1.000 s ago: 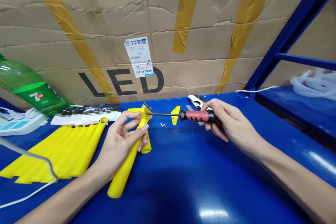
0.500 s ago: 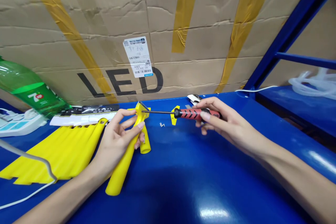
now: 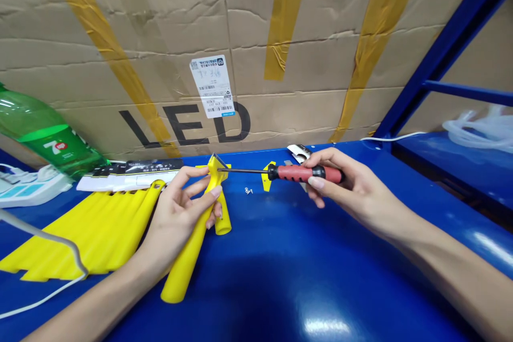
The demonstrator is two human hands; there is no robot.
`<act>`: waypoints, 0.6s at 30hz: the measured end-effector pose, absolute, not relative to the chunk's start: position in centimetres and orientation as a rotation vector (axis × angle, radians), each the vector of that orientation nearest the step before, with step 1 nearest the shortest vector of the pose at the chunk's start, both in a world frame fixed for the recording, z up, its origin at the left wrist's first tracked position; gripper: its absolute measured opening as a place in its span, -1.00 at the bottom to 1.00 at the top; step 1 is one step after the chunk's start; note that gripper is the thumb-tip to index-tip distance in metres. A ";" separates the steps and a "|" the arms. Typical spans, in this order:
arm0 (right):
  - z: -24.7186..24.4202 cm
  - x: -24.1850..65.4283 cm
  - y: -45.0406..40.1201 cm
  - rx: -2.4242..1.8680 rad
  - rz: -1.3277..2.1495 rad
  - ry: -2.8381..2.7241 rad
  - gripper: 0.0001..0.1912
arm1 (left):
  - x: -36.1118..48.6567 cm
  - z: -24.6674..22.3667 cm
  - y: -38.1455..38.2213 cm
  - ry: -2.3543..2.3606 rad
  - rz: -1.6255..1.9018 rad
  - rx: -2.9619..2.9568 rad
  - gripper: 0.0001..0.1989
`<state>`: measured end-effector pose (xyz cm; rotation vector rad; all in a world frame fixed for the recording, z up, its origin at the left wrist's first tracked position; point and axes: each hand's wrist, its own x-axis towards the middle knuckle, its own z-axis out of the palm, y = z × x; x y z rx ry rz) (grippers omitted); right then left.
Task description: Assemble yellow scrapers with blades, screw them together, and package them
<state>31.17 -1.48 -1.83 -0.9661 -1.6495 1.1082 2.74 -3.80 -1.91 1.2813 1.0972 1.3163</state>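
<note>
My left hand (image 3: 192, 197) is closed around a yellow scraper (image 3: 186, 254), its round handle slanting down toward me and its head, with a dark metal edge, tilted up. In my right hand (image 3: 340, 176) is a screwdriver (image 3: 308, 172) with a red and black handle, held by the fingertips. The shaft runs level to the left, and its tip meets the scraper head; the exact contact is too small to make out. Behind the held one lies another yellow scraper (image 3: 223, 219), partly hidden. Several small screws (image 3: 248, 191) and a flat yellow plate (image 3: 268, 176) rest on the blue table.
Several yellow handles (image 3: 92, 235) lie in a row at left, below black-and-white packets (image 3: 128, 175). A green bottle (image 3: 48, 139), a white power strip (image 3: 34, 187) and a grey cable (image 3: 52, 240) are farther left. A large cardboard box (image 3: 160, 53) stands behind; a blue frame post (image 3: 433, 48) rises at right.
The screwdriver handle has turned about its axis, and my right fingers have shifted on it. My left hand and the scraper have stayed nearly still.
</note>
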 end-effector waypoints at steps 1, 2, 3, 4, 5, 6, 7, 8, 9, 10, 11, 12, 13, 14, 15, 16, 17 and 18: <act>-1.8 31.1 -1.5 -1.003 1.099 -1.635 -0.70 | 2.8 -1.9 -3.8 1.103 1.306 1.280 -0.61; -1.8 31.0 -1.5 -1.054 1.100 -1.607 -0.68 | 2.9 -1.9 -3.8 1.106 1.296 1.280 -0.62; -1.8 30.9 -1.4 -1.104 1.104 -1.576 -0.65 | 3.0 -1.9 -3.8 1.102 1.287 1.284 -0.62; -1.8 30.8 -1.4 -1.137 1.113 -1.550 -0.61 | 3.0 -1.9 -3.8 1.098 1.278 1.287 -0.62; -1.8 30.8 -1.4 -1.146 1.126 -1.532 -0.59 | 3.0 -1.9 -3.8 1.094 1.275 1.288 -0.62; -1.8 30.8 -1.4 -1.129 1.139 -1.531 -0.60 | 3.0 -1.9 -3.8 1.090 1.280 1.288 -0.61; -1.8 30.9 -1.4 -1.094 1.149 -1.549 -0.63 | 2.9 -2.0 -3.7 1.087 1.287 1.287 -0.61; -1.8 31.0 -1.3 -1.049 1.147 -1.582 -0.66 | 2.9 -2.0 -3.6 1.085 1.297 1.284 -0.60; -1.8 31.1 -1.3 -1.011 1.131 -1.622 -0.68 | 2.8 -2.0 -3.6 1.084 1.307 1.281 -0.59; -1.8 31.2 -1.3 -0.988 1.108 -1.660 -0.67 | 2.8 -2.0 -3.6 1.086 1.315 1.275 -0.59; -1.8 31.2 -1.3 -0.980 1.084 -1.687 -0.68 | 2.8 -2.0 -3.6 1.090 1.314 1.272 -0.59; -1.8 31.2 -1.3 -0.987 1.075 -1.693 -0.69 | 2.8 -2.0 -3.6 1.098 1.308 1.269 -0.59; -1.9 31.1 -1.3 -1.005 1.088 -1.671 -0.70 | 2.9 -2.0 -3.7 1.104 1.302 1.270 -0.59; -1.9 31.0 -1.3 -1.034 1.116 -1.633 -0.68 | 2.9 -2.0 -3.7 1.111 1.294 1.274 -0.60; -2.0 30.9 -1.2 -1.066 1.147 -1.589 -0.64 | 3.0 -2.0 -3.8 1.115 1.281 1.283 -0.61; -2.0 30.8 -1.2 -1.092 1.175 -1.550 -0.60 | 3.0 -2.0 -3.8 1.117 1.268 1.293 -0.62; -2.0 30.8 -1.1 -1.104 1.200 -1.520 -0.57 | 2.9 -2.0 -3.9 1.115 1.260 1.302 -0.63; -2.0 30.8 -1.1 -1.095 1.217 -1.506 -0.56 | 2.9 -2.0 -3.8 1.109 1.255 1.309 -0.64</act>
